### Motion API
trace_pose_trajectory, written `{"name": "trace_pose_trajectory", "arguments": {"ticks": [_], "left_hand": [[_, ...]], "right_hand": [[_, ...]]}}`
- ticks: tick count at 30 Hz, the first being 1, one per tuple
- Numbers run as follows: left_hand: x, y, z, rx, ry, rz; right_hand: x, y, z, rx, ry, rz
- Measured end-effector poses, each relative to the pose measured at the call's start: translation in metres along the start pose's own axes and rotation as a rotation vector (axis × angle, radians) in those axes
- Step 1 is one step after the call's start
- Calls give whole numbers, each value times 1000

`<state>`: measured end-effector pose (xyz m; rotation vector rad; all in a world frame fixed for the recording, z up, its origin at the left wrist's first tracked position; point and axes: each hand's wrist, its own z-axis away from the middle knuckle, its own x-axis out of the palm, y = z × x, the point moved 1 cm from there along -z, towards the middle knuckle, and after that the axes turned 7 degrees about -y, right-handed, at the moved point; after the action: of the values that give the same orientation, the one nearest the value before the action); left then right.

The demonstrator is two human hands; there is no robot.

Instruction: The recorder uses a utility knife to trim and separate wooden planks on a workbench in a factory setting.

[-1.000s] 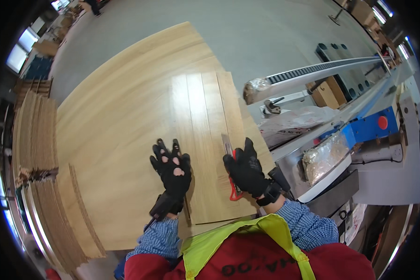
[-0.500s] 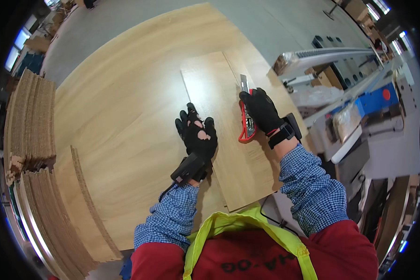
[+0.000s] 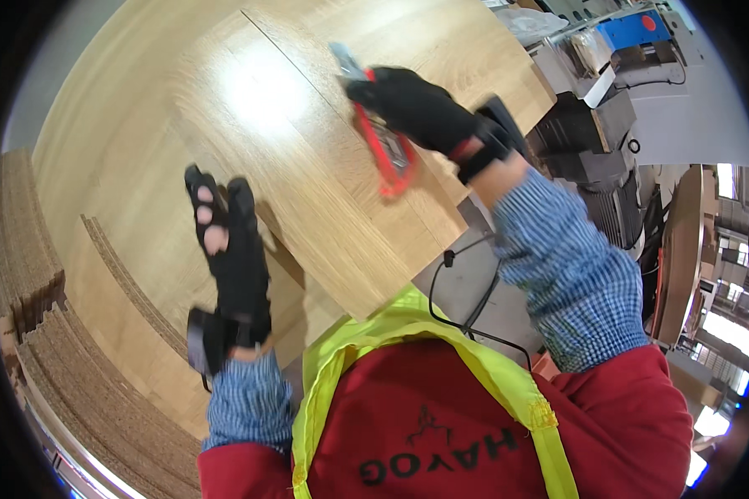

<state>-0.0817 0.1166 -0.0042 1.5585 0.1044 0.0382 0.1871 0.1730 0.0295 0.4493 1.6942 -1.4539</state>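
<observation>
Both hands wear black fingerless gloves. Right hand (image 3: 420,108) is clamped around a red-handled cutter (image 3: 380,141), far side of the scene, pressed against the top board (image 3: 308,166). Left hand (image 3: 229,249) is spread flat, fingers apart, gripping nothing, resting near the board's left edge, closer to the body.

That board is a long pale wood plank with a smooth, glossy face (big glare spot on it) and fine straight grain. Its long axis runs from near-right to far-left, and it lies on a wider surface (image 3: 100,133) of the same light wood. So the cutter sits along the board's right side, with the right hand clearly the nearer one to it; the left is well apart from the tool.

Off to the left there's a stack of boards (image 3: 25,249) showing rough edges. Grey machinery (image 3: 591,133) stands to the far right.
</observation>
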Motion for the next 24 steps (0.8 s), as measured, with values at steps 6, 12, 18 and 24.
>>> {"name": "trace_pose_trajectory", "arguments": {"ticks": [6,12,18,24], "left_hand": [[-25,35,70,423,-485,-918],[-27,41,56,311,-642,-932],[-77,-15,-182,474,-477,-657],[-83,-14,-328,59,-863,-668]], "right_hand": [[31,-47,131,213,-120,54],[30,-57,152,480,59,-377],[56,-103,235,894,453,-723],[129,-171,194,607,227,-626]]}}
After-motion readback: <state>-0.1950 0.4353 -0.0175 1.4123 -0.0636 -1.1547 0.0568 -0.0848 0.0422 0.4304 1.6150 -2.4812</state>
